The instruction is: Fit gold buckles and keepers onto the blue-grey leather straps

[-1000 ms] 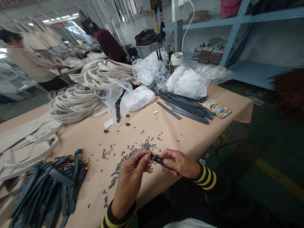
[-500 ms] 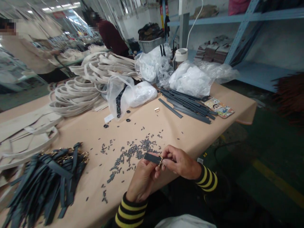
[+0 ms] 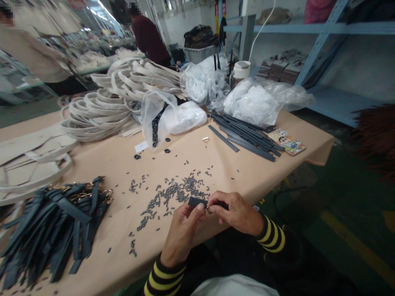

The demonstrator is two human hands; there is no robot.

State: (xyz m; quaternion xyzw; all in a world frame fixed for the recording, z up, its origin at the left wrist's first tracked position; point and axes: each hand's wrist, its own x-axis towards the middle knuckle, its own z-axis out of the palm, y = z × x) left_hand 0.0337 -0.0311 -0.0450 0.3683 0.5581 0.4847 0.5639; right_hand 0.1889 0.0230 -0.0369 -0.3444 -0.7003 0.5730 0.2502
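Near the table's front edge, a short dark strap [image 3: 197, 201] with a small gold metal piece is held between both hands. My left hand [image 3: 182, 230] pinches the strap with thumb and fingers. My right hand [image 3: 236, 211] is closed around its other end, by the gold piece, and its fingers partly hide it. Just beyond lie many small dark pieces [image 3: 173, 191], scattered over the table. A pile of dark straps with gold hardware [image 3: 58, 226] sits at the left.
The tan-covered table [image 3: 253, 176] also bears long dark strips [image 3: 243, 133], a patterned phone case [image 3: 288, 142], plastic bags [image 3: 249, 100], a lidded cup [image 3: 241, 70] and coiled cream straps [image 3: 98, 113]. Two people are farther back at the left. Blue shelving [image 3: 321, 45] stands at the right.
The strap has tilted and shows less of its face. My left thumb now lies over it, and my right fingers cover more of the gold piece. The view has shifted slightly.
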